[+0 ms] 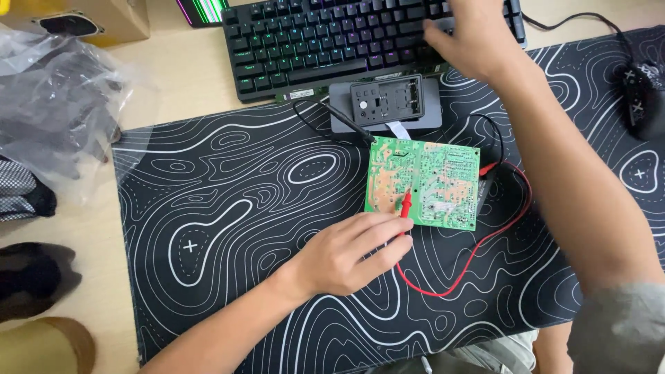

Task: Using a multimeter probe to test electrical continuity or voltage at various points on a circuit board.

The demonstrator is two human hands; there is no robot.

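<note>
A red test probe (405, 206) is held between the fingertips of the left hand (344, 253), its long axis running nearly upright in the head view, tip pointed away from the person and set down on the near edge of a green circuit board (422, 181). The probe is seen as a slim red shaft; its red lead (478, 249) curves from under the fingers in a wide loop across the mat and back up to the board's right side. The board is a rectangle laid solder side up, with pale traces and many small joints, its longer edges running left to right. It lies on a black desk mat with white contour lines (228, 208), which covers the surface. A black probe (350, 123) is laid with its tip at the board's far left corner. Just beyond the board a grey meter (385, 102) is seen. The right hand (471, 38) is spread open, fingers resting on a black keyboard (312, 38), nothing gripped.
</note>
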